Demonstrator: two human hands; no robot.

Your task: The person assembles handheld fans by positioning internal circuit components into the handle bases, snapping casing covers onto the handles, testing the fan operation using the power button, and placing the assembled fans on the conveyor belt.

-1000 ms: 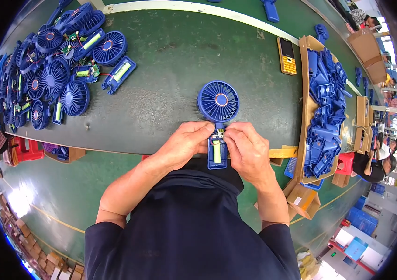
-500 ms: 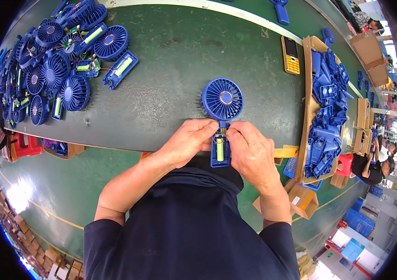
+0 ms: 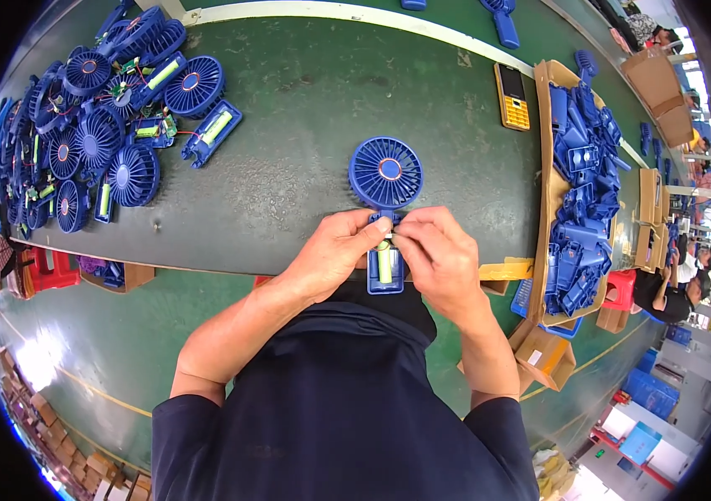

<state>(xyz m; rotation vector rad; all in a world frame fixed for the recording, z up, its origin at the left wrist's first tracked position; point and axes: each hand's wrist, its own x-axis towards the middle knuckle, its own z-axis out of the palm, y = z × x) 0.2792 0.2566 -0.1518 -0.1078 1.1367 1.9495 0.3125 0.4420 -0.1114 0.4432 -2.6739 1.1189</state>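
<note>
A blue handheld fan [image 3: 386,173] lies at the table's near edge, its round grille away from me and its opened handle toward me. Inside the handle sits a light green battery cell [image 3: 384,264]. My left hand [image 3: 340,250] is closed on the handle's neck, thumb pressed over it from the left. From the right, my right hand [image 3: 441,257] pinches at the same neck, thumb and forefinger together. Whatever small part lies between its fingertips is hidden. The fingers cover most of the circuit board area.
A heap of blue fans [image 3: 92,134] with exposed cells and wires fills the table's left. To the right, a cardboard box [image 3: 546,192] holds blue plastic shells [image 3: 581,209]. A yellow keypad phone [image 3: 512,98] lies beside it. Other people sit at the far right.
The fan has shifted slightly left in view, with both hands. My right fingertips have moved in over the neck, now covering the circuit board that showed before.
</note>
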